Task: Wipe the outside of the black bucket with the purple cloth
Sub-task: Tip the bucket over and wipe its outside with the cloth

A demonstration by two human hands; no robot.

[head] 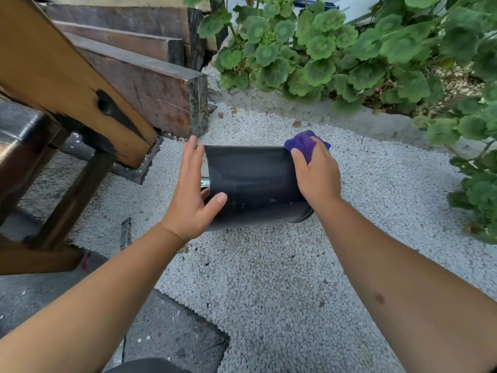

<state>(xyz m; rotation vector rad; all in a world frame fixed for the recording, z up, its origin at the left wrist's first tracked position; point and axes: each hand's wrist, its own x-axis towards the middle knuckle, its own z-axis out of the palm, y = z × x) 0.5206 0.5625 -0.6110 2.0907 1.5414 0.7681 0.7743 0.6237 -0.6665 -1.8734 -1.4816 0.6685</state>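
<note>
Head view. The bucket lies on its side above white gravel, its wall facing up. Left of the bucket, the left hand braces one end, fingers straight and spread, thumb pressed flat on the wall. At the bucket's right end, the right hand holds the bunched cloth against the wall, fingers curled over it. Stacked timber lies up-left of the bucket; leafy plants grow beyond it.
</note>
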